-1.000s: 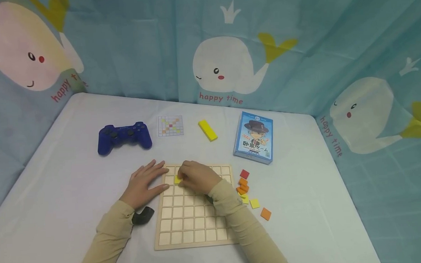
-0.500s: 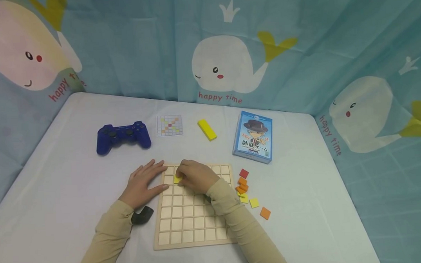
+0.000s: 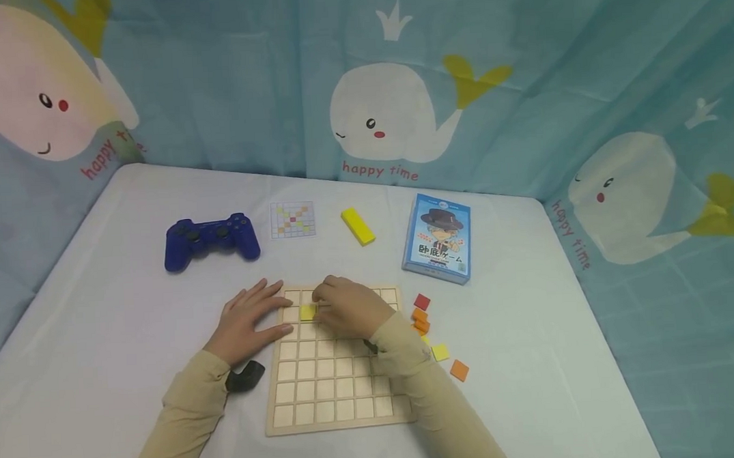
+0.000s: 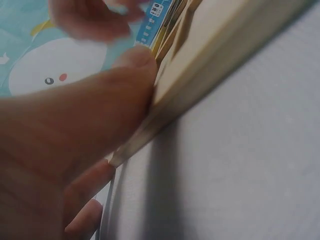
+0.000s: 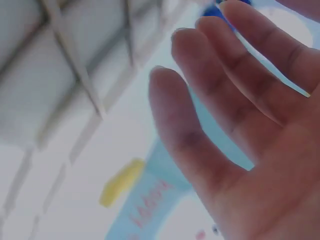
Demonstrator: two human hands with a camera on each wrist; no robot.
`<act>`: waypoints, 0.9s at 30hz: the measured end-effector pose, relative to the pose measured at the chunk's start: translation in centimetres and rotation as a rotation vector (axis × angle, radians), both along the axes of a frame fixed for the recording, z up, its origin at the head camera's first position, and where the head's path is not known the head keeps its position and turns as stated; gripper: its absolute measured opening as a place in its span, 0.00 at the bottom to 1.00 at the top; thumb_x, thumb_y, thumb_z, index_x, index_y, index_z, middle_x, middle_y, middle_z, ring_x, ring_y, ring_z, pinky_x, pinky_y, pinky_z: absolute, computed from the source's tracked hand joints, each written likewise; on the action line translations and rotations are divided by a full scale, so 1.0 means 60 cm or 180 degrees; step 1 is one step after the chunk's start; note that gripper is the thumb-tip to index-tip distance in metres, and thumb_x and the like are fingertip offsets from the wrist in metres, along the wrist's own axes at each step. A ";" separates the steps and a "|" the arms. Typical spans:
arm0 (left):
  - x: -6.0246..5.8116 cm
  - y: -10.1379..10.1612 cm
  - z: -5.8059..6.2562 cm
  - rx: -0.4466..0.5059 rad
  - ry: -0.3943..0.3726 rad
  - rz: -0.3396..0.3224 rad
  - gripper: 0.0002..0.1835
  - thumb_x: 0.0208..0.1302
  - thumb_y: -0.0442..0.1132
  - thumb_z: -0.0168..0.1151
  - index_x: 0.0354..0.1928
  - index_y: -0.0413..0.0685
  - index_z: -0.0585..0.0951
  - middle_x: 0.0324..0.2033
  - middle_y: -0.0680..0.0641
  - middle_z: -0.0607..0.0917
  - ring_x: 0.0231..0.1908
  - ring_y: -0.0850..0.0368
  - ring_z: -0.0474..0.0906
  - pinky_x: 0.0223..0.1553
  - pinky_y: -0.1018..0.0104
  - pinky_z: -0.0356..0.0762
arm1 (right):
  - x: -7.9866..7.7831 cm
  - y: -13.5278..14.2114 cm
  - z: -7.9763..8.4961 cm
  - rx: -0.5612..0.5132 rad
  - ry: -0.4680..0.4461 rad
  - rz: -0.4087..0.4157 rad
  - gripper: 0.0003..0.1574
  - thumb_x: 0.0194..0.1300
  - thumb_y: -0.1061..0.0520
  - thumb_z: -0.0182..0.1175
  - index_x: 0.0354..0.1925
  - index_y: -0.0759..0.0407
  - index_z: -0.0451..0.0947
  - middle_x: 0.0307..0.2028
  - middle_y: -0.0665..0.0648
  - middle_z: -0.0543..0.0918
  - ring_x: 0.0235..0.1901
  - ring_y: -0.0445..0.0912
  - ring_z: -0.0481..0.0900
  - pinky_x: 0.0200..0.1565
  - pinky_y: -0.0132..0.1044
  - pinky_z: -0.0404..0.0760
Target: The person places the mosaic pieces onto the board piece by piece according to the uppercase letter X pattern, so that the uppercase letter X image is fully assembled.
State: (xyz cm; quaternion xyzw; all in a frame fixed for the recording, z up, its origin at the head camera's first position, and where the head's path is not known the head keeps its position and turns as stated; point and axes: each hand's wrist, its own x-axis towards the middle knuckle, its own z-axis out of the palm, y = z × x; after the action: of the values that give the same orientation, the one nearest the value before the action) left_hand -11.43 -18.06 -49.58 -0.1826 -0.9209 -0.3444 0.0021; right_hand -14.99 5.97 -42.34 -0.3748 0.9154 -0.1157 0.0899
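A wooden grid board (image 3: 325,391) lies on the white table, and a yellow square tile (image 3: 308,313) sits in a cell of its second row from the back. My left hand (image 3: 242,330) is spread at the board's left side, with thumb and fingertips at its edge; the left wrist view shows the thumb (image 4: 120,90) along the wooden rim. Over the board, just right of the yellow tile, is my right hand (image 3: 353,307). Its fingers (image 5: 175,100) are loosely extended in the right wrist view, with nothing between them.
Right of the board lie a red tile (image 3: 422,301), several orange tiles (image 3: 420,319) and a yellow tile (image 3: 440,352). Behind stand a blue game controller (image 3: 210,241), a patterned grid card (image 3: 292,220), a yellow bar (image 3: 358,226) and a blue game box (image 3: 438,238).
My right hand has let go of the yellow tile and shifted slightly right, so more of the tile shows. The left hand stays at the board's edge.
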 end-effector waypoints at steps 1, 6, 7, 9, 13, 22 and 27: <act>0.000 0.000 -0.001 -0.0001 -0.0017 0.0005 0.24 0.56 0.55 0.68 0.54 0.56 0.80 0.68 0.45 0.68 0.71 0.41 0.54 0.68 0.38 0.45 | 0.005 0.013 0.007 -0.0074 0.0002 -0.0032 0.19 0.65 0.47 0.61 0.51 0.54 0.78 0.46 0.49 0.80 0.45 0.40 0.79 0.49 0.30 0.79; 0.002 0.001 -0.001 0.0021 -0.0051 0.0020 0.23 0.57 0.54 0.68 0.53 0.56 0.80 0.68 0.44 0.68 0.71 0.40 0.53 0.69 0.38 0.44 | 0.045 0.108 0.038 -0.0545 0.0135 -0.0330 0.18 0.65 0.50 0.63 0.49 0.57 0.77 0.45 0.52 0.81 0.45 0.44 0.81 0.48 0.35 0.81; 0.002 0.001 -0.001 0.0027 -0.0039 0.0019 0.23 0.57 0.54 0.67 0.53 0.56 0.80 0.68 0.43 0.68 0.71 0.40 0.53 0.69 0.38 0.44 | 0.055 0.130 0.039 -0.0621 0.0178 -0.0434 0.17 0.64 0.51 0.64 0.48 0.58 0.77 0.44 0.52 0.81 0.44 0.44 0.81 0.47 0.36 0.81; 0.001 0.001 -0.001 0.0039 -0.0018 0.0007 0.22 0.58 0.53 0.67 0.53 0.55 0.80 0.67 0.43 0.68 0.71 0.40 0.54 0.68 0.38 0.44 | 0.078 0.175 0.035 -0.0684 0.0284 -0.0698 0.16 0.61 0.54 0.66 0.46 0.59 0.77 0.43 0.52 0.80 0.43 0.45 0.80 0.47 0.37 0.82; -0.002 0.000 0.000 0.0070 0.0021 -0.0016 0.21 0.58 0.51 0.67 0.53 0.55 0.80 0.67 0.42 0.69 0.71 0.39 0.54 0.68 0.37 0.45 | 0.130 0.253 0.014 -0.0552 0.0281 -0.1397 0.16 0.58 0.56 0.69 0.44 0.57 0.78 0.43 0.49 0.79 0.45 0.43 0.77 0.49 0.39 0.81; -0.004 -0.001 0.001 0.0114 0.0040 -0.0024 0.20 0.59 0.50 0.67 0.52 0.54 0.80 0.67 0.41 0.69 0.70 0.38 0.55 0.67 0.37 0.46 | 0.207 0.319 -0.039 -0.0239 -0.0008 -0.2082 0.17 0.55 0.55 0.71 0.43 0.51 0.78 0.42 0.46 0.79 0.47 0.42 0.77 0.51 0.41 0.80; -0.005 0.001 -0.005 0.0135 0.0032 -0.0030 0.20 0.59 0.50 0.67 0.52 0.54 0.80 0.67 0.41 0.69 0.70 0.39 0.54 0.67 0.37 0.46 | 0.221 0.324 -0.053 -0.0210 0.0236 -0.2061 0.25 0.50 0.61 0.74 0.47 0.53 0.78 0.43 0.46 0.79 0.46 0.41 0.77 0.49 0.39 0.81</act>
State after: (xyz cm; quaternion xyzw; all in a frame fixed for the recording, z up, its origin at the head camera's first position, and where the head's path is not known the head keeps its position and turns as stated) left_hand -11.76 -18.02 -49.85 -0.1885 -0.9125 -0.3630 0.0090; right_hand -1.71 25.43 -45.54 -0.0710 0.9855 -0.1540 0.0028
